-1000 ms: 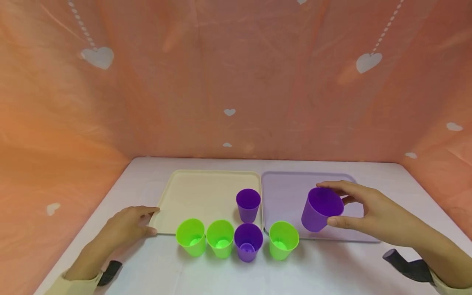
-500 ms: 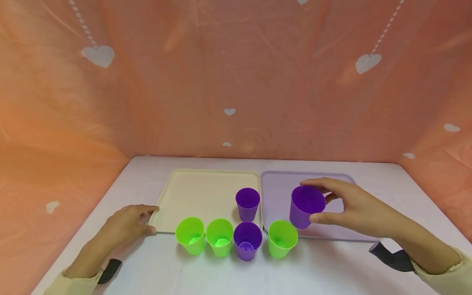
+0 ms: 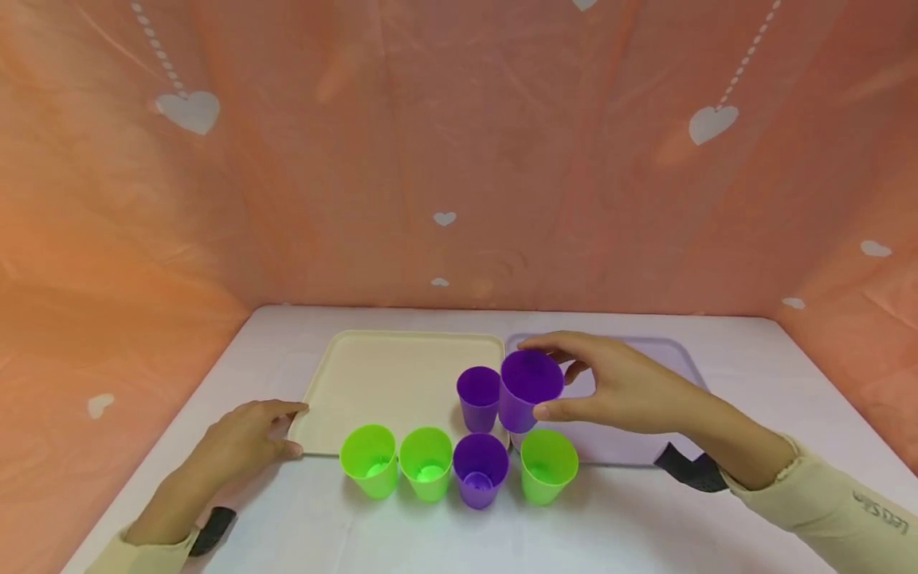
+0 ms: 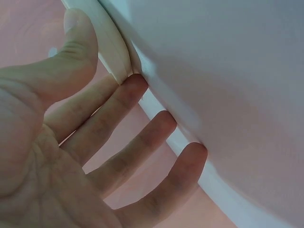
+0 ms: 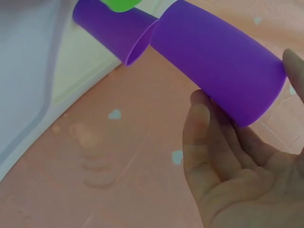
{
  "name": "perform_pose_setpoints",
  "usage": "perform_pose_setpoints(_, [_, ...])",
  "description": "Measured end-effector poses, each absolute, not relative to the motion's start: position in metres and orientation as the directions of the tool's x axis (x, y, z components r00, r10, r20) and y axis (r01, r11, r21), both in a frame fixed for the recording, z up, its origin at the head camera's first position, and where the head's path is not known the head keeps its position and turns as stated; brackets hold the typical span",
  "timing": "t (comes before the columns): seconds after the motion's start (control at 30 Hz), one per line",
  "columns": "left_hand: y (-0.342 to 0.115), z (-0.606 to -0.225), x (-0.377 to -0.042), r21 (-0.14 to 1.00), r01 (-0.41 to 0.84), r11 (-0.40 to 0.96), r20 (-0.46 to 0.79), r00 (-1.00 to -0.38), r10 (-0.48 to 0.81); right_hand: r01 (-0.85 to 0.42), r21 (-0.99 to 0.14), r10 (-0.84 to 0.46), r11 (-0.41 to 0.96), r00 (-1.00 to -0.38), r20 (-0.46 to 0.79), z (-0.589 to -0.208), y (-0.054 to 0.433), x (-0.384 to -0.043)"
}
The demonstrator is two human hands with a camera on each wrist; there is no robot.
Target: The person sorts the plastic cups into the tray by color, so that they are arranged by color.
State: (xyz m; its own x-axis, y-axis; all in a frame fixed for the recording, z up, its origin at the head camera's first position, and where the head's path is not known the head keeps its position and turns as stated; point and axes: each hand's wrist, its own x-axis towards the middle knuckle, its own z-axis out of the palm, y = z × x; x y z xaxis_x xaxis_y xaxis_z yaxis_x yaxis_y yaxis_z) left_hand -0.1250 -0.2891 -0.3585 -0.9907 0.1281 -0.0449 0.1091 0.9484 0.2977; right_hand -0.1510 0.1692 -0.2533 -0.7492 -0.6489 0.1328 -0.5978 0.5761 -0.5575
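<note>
My right hand [image 3: 620, 383] grips a purple cup [image 3: 527, 406] between thumb and fingers, upright and raised over the seam of the two trays. In the right wrist view, the held purple cup [image 5: 218, 61] overlaps another purple cup [image 5: 116, 31]. That other purple cup [image 3: 479, 402] stands on the cream tray [image 3: 394, 375], near its right edge. My left hand [image 3: 240, 442] rests at the cream tray's left edge. Seen from the left wrist, the left hand [image 4: 90, 137] has extended fingers, with fingertips touching by the tray's corner and the white surface.
In front of the trays stand a row of upright cups: a green cup [image 3: 369, 462], a second green cup [image 3: 426, 466], a purple cup [image 3: 480, 472] and a third green cup [image 3: 547, 469]. A lilac tray [image 3: 631, 446] lies right of the cream one. Orange cloth [image 3: 459, 159] surrounds the table.
My right hand has carried the purple cup leftward, from over the lilac tray to beside the cup on the cream tray. The left hand and the other cups have stayed put.
</note>
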Motion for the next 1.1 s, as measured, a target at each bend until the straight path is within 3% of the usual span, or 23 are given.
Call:
perform_pose_setpoints(0.5, [-0.285,-0.356,-0.13,0.29,0.072,0.954,-0.089,-0.991,0.101,-0.584,-0.626,-0.71,0.516,-0.701,0.068,-0.248,0.113,-0.169])
perform_pose_setpoints(1.1, [-0.287,-0.357,-0.129,0.279,0.068,0.958,-0.089,-0.991,0.096,-0.564,-0.651,-0.75,0.508,-0.661,-0.013,-0.269,0.059,-0.197])
